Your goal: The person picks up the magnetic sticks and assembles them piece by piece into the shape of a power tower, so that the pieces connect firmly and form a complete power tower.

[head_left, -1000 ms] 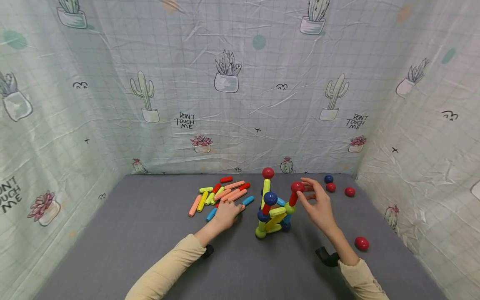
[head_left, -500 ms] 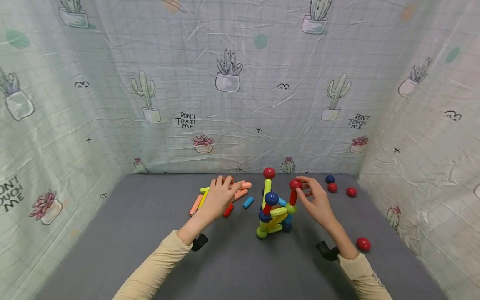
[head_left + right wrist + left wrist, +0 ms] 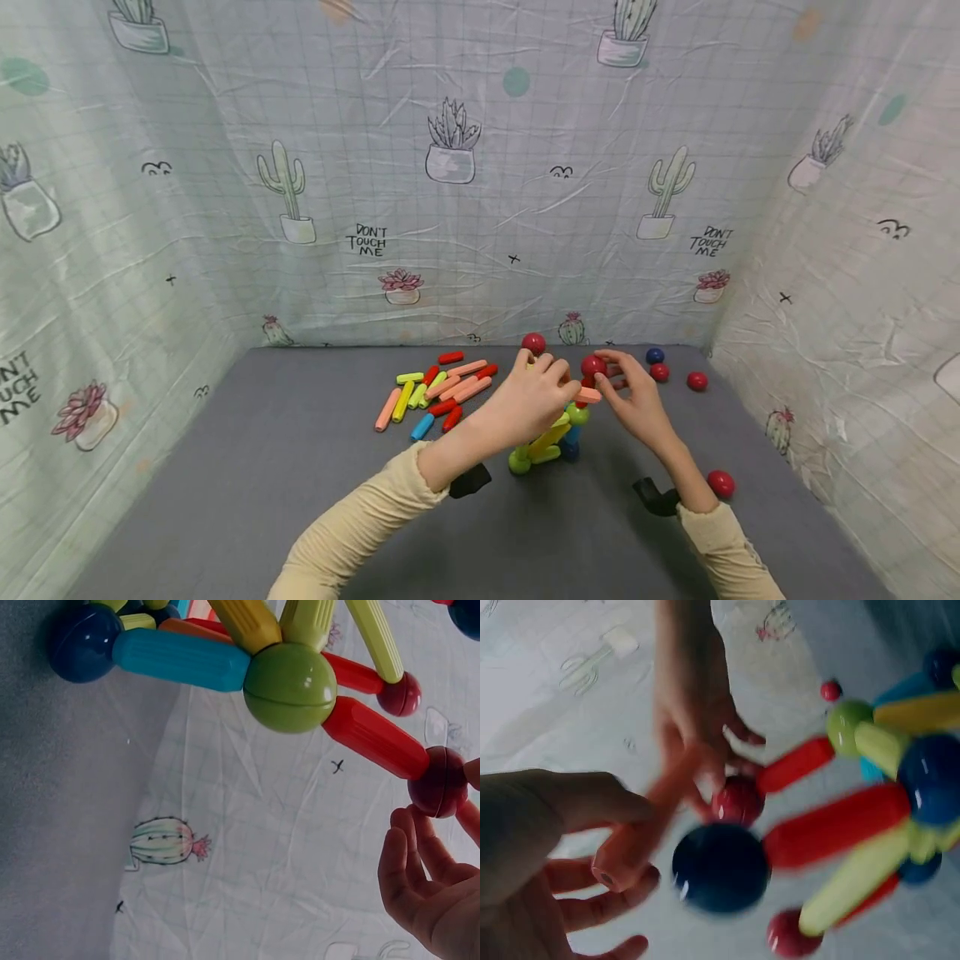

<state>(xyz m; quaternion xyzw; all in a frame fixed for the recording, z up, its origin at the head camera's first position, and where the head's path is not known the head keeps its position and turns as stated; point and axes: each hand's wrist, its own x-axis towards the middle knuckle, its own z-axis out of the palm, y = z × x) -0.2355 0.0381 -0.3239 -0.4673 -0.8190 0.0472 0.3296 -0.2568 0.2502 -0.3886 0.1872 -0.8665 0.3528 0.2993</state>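
My left hand [image 3: 528, 404] pinches a salmon-coloured magnetic rod [image 3: 641, 840] between thumb and fingers. In the head view it hangs in front of the construction of magnetic rods and balls, hiding much of it. With thumb and fingers, my right hand [image 3: 637, 400] holds the red ball [image 3: 435, 784] at the top of a red rod [image 3: 379, 739]. That rod rises from a green ball [image 3: 289, 686] of the construction. The salmon rod's far end lies close to the right fingers; whether it touches the red ball cannot be told. A dark blue ball [image 3: 720, 866] tops another red rod [image 3: 836, 825].
Loose rods [image 3: 461, 387] in yellow, red, salmon and blue lie in a pile left of the construction. Several spare balls lie to the right, among them a red one [image 3: 721, 483] near the right wrist. A cactus-print sheet [image 3: 517, 208] surrounds the grey table [image 3: 300, 467].
My left hand has left the pile of rods and moved right to the construction, carrying the salmon rod. The right hand has stayed at the red ball.
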